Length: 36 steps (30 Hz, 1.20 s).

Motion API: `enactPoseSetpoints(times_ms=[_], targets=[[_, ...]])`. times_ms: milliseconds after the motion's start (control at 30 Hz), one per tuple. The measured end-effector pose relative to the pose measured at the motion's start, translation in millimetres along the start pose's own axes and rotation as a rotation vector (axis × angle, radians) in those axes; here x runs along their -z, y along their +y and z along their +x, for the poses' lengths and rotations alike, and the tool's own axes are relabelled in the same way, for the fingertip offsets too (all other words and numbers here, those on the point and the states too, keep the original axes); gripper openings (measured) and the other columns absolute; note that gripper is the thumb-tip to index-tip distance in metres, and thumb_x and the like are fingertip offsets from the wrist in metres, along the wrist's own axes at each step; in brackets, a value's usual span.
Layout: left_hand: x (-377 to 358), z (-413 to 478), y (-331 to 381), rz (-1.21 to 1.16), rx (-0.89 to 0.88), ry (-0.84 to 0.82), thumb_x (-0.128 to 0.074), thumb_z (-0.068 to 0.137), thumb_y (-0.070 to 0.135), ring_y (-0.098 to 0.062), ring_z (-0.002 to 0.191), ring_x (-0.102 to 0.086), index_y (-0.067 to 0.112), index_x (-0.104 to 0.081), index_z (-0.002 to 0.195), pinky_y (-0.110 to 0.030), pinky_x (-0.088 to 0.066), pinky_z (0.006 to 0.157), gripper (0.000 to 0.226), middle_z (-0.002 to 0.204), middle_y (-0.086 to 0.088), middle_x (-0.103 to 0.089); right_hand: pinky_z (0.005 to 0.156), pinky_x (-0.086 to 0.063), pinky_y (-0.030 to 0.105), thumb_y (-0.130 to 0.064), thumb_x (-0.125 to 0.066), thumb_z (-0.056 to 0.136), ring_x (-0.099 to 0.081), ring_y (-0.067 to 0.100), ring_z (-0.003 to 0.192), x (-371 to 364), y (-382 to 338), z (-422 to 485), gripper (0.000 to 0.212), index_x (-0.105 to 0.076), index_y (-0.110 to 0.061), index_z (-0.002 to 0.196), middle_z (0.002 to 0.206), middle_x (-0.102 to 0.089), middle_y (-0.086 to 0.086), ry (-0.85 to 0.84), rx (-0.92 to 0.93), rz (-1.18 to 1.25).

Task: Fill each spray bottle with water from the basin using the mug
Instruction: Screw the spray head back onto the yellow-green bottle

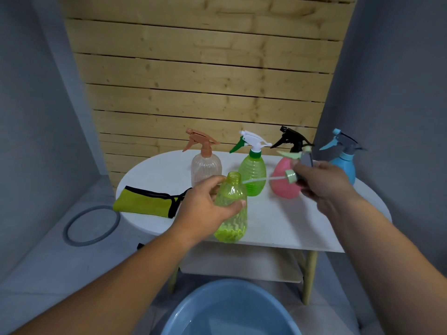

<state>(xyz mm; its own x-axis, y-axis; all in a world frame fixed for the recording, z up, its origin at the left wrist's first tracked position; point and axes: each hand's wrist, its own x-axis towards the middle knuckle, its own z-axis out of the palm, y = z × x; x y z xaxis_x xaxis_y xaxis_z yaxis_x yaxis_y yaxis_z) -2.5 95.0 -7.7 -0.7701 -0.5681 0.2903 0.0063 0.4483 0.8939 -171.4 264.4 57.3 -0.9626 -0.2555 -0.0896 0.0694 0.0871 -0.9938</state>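
My left hand [205,209] grips a yellow-green bottle [231,213] with an open neck, held over the front edge of the white table [290,226]. My right hand [321,180] holds its spray head [294,172], pulled out to the right, the thin dip tube pointing left toward the bottle's mouth. Behind stand a clear bottle with a brown sprayer [205,163], a green bottle with a white sprayer [252,172], a pink bottle with a black sprayer [284,184] and a blue bottle [343,163]. The blue basin [232,310] holds water on the floor below. No mug is in view.
A yellow-green cloth with black trim [147,201] lies on the table's left side. A grey ring [92,224] lies on the floor at left. The table has a lower shelf [242,264] and wooden legs. A wooden slat wall rises behind.
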Motion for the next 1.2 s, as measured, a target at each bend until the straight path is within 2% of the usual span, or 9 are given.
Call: enactPoseSetpoints(times_ms=[100, 200, 333, 600, 733, 900, 1033, 1100, 1200], targets=[[-2.9, 1.6, 2.2, -0.009, 0.002, 0.011, -0.091, 0.076, 0.028, -0.004, 0.094, -0.071, 0.026, -0.073, 0.112, -0.034, -0.057, 0.093, 0.041, 0.098, 0.012, -0.077, 0.066, -0.061, 0.036, -0.023, -0.079, 0.083, -0.067, 0.024, 0.071, 6.8, -30.0, -11.9, 0.022, -0.063, -0.013, 0.094, 0.091, -0.072, 0.015, 0.07, 0.149, 0.158], [-4.0, 4.0, 3.3, -0.024, 0.011, 0.02, -0.091, 0.077, 0.026, -0.005, 0.092, -0.072, 0.027, -0.073, 0.111, -0.038, -0.059, 0.092, 0.039, 0.096, 0.012, -0.078, 0.063, -0.062, 0.038, -0.017, -0.075, 0.086, -0.068, 0.027, 0.066, 11.7, -53.2, -23.0, 0.016, -0.06, -0.014, 0.089, 0.083, -0.068, 0.011, 0.114, 0.287, 0.266], [-3.6, 8.1, 3.0, -0.032, 0.036, 0.045, -0.09, 0.077, 0.027, -0.005, 0.09, -0.073, 0.028, -0.073, 0.111, -0.041, -0.059, 0.091, 0.038, 0.095, 0.013, -0.078, 0.065, -0.06, 0.033, -0.019, -0.077, 0.085, -0.071, 0.025, 0.07, 19.1, -71.3, -29.5, 0.027, -0.064, -0.005, 0.104, 0.092, -0.068, 0.013, 0.109, 0.395, 0.312], [-5.0, 13.4, 1.4, -0.027, 0.07, 0.077, -0.091, 0.074, 0.032, -0.005, 0.088, -0.072, 0.029, -0.073, 0.112, -0.039, -0.059, 0.089, 0.042, 0.093, 0.012, -0.078, 0.071, -0.062, 0.036, -0.016, -0.076, 0.085, -0.071, 0.026, 0.082, 13.0, -77.2, -39.1, 0.034, -0.063, -0.002, 0.113, 0.096, -0.066, 0.013, 0.094, 0.492, 0.276], [-5.1, 13.4, 0.6, -0.019, 0.066, 0.08, -0.091, 0.074, 0.033, -0.005, 0.09, -0.072, 0.029, -0.073, 0.113, -0.038, -0.059, 0.09, 0.044, 0.095, 0.011, -0.077, 0.072, -0.062, 0.035, -0.018, -0.075, 0.086, -0.072, 0.031, 0.09, 15.1, -83.5, -44.3, 0.036, -0.063, 0.0, 0.115, 0.103, -0.067, 0.023, 0.108, 0.528, 0.283], [-5.0, 13.8, 0.2, -0.025, 0.075, 0.08, -0.09, 0.07, 0.039, -0.006, 0.092, -0.072, 0.029, -0.072, 0.115, -0.037, -0.059, 0.09, 0.05, 0.096, 0.01, -0.077, 0.072, -0.062, 0.034, -0.019, -0.075, 0.087, -0.073, 0.029, 0.092, 16.7, -87.0, -49.8, 0.034, -0.064, -0.002, 0.114, 0.106, -0.07, 0.02, 0.085, 0.549, 0.271], [-5.1, 14.6, 0.6, -0.03, 0.073, 0.081, -0.091, 0.075, 0.031, -0.005, 0.091, -0.072, 0.028, -0.072, 0.114, -0.037, -0.059, 0.09, 0.043, 0.096, 0.011, -0.077, 0.072, -0.062, 0.034, -0.02, -0.075, 0.086, -0.073, 0.03, 0.09, 14.1, -85.1, -49.9, 0.032, -0.065, -0.003, 0.112, 0.107, -0.069, 0.021, 0.061, 0.53, 0.247], [-5.3, 14.4, 0.1, -0.035, 0.077, 0.082, -0.091, 0.075, 0.031, -0.005, 0.091, -0.072, 0.028, -0.073, 0.114, -0.037, -0.059, 0.091, 0.043, 0.096, 0.011, -0.077, 0.071, -0.062, 0.034, -0.019, -0.076, 0.086, -0.072, 0.033, 0.09, 9.3, -82.1, -49.3, 0.027, -0.066, -0.005, 0.107, 0.104, -0.068, 0.022, 0.047, 0.518, 0.227], [-5.8, 14.9, -1.5, -0.041, 0.082, 0.087, -0.091, 0.074, 0.032, -0.005, 0.093, -0.072, 0.029, -0.073, 0.117, -0.038, -0.059, 0.092, 0.047, 0.098, 0.01, -0.077, 0.067, -0.062, 0.037, -0.018, -0.077, 0.085, -0.074, 0.027, 0.081, -1.3, -75.8, -46.4, 0.021, -0.066, -0.012, 0.101, 0.087, -0.068, 0.006, 0.04, 0.521, 0.171]])
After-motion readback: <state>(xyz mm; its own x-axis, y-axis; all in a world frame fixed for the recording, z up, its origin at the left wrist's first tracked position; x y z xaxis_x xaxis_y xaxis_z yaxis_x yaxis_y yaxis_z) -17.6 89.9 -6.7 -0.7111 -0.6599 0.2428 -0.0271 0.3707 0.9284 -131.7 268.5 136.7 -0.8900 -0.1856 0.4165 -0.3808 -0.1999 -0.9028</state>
